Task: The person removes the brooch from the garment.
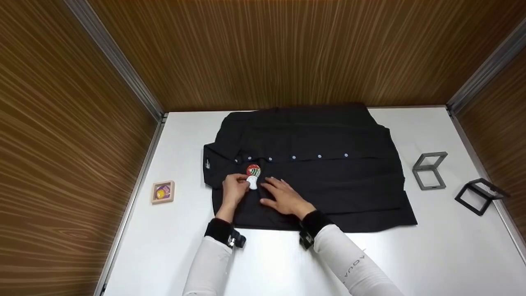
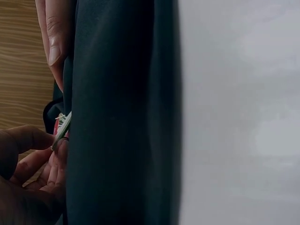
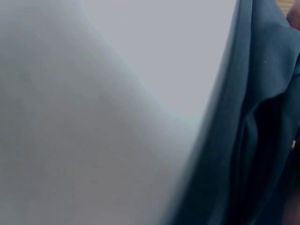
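A black button-up shirt lies flat, its collar to the left. On its upper front is a round red piece with a green tree-like pattern, and a white disc-like piece adjoins it on the near side. My left hand pinches the white piece at its left edge between thumb and finger; in the left wrist view the piece appears edge-on. Just right of it, my right hand rests on the shirt with fingers extended. How the two pieces join cannot be made out.
A small wooden-framed picture lies on the white table at left. To the right stand a grey hinged frame and a black one. Wood-grain panels border the table at the back and sides.
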A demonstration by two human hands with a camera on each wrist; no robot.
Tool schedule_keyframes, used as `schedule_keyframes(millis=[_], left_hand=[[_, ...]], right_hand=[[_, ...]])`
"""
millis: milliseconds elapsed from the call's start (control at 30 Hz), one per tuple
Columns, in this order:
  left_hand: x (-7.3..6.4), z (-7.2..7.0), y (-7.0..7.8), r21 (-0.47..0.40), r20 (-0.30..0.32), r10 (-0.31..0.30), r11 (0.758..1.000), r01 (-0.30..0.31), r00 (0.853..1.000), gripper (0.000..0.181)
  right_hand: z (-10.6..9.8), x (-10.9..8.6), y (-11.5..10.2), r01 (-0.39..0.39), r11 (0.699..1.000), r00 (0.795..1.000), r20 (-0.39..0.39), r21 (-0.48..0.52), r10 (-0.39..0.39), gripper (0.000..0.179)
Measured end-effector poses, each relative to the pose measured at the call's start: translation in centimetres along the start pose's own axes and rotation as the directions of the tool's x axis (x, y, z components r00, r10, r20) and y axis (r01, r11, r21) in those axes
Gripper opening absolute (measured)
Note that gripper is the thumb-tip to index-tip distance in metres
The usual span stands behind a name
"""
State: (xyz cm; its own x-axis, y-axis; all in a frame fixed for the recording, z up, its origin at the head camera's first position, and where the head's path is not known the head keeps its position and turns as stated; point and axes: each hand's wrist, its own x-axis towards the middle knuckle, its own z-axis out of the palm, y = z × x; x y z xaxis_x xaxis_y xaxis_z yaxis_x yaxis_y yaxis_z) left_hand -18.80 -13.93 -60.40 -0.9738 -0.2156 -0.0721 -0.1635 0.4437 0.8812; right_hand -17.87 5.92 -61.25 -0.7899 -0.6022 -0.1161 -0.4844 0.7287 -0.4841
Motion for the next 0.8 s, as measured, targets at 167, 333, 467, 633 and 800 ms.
schedule_keyframes(millis=[167,333,467,633,800], left_hand=[[0.1,0.0,0.2,0.034,0.02,-0.004,0.999,0.003,1.0,0.025],[0.2,-0.2,0.5,0.131,0.036,0.021,0.991,-0.025,0.999,0.022],[0.3,-0.3,0.8,0.186,0.052,0.049,0.981,-0.058,0.997,0.02],[0.4,-0.3,1.1,0.226,0.079,0.066,0.971,-0.083,0.995,0.02],[0.5,-0.2,1.7,0.283,0.107,0.085,0.953,-0.112,0.991,0.021]], right_hand=[[0.1,0.0,0.1,0.006,1.0,1.0,-0.006,0.009,-0.006,0.061],[0.0,0.0,0.1,0.013,1.0,1.0,-0.011,0.014,-0.012,0.06],[-0.1,-0.1,0.1,0.009,1.0,1.0,-0.002,0.018,-0.009,0.06],[-0.2,-0.1,0.1,0.01,1.0,1.0,-0.002,0.026,-0.01,0.06],[-0.3,-0.1,0.1,0.005,1.0,1.0,0.006,0.029,-0.005,0.06]])
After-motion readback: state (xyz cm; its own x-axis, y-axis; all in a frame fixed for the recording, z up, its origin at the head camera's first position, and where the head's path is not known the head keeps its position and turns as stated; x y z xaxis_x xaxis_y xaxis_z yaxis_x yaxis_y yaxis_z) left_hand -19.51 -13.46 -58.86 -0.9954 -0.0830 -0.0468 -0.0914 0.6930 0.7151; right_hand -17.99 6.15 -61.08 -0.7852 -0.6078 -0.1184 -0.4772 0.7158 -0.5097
